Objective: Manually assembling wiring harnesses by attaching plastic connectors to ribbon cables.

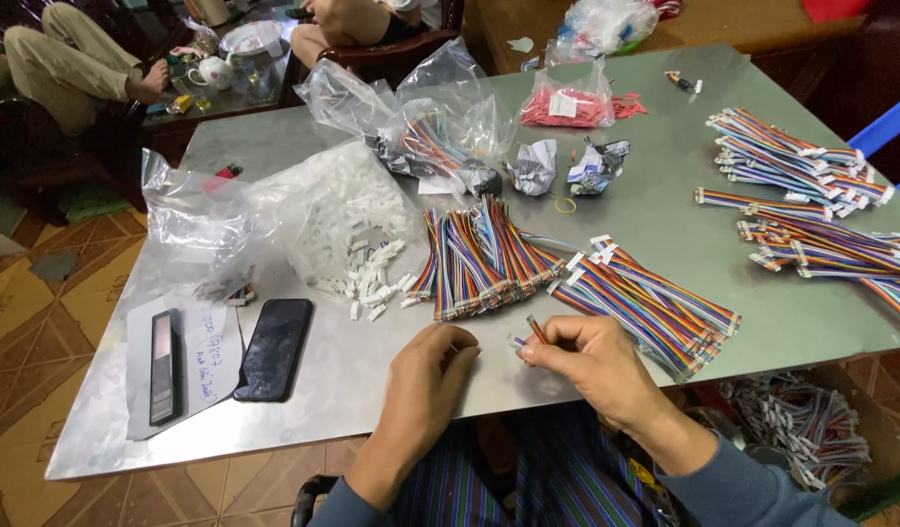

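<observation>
— At the near edge of the grey metal table (304,390), what have I got in hand?

— My right hand (592,366) pinches a short rainbow-coloured ribbon cable (534,330) with its end tilted up, I'd say so the tip faces me. My left hand (426,383) is curled shut just beside it; what it grips I cannot tell, fingers hide it.

— Why is everything so close in?

— Likely for short reaches. The fanned heap of rainbow cables (479,259) sits just beyond my hands, a bundle with white plugs (645,298) to the right, loose small white plastic connectors (372,278) spilling from a clear bag (323,210) to the left

— And the black phone (273,348)?

— Flat at near left, out of the way
</observation>
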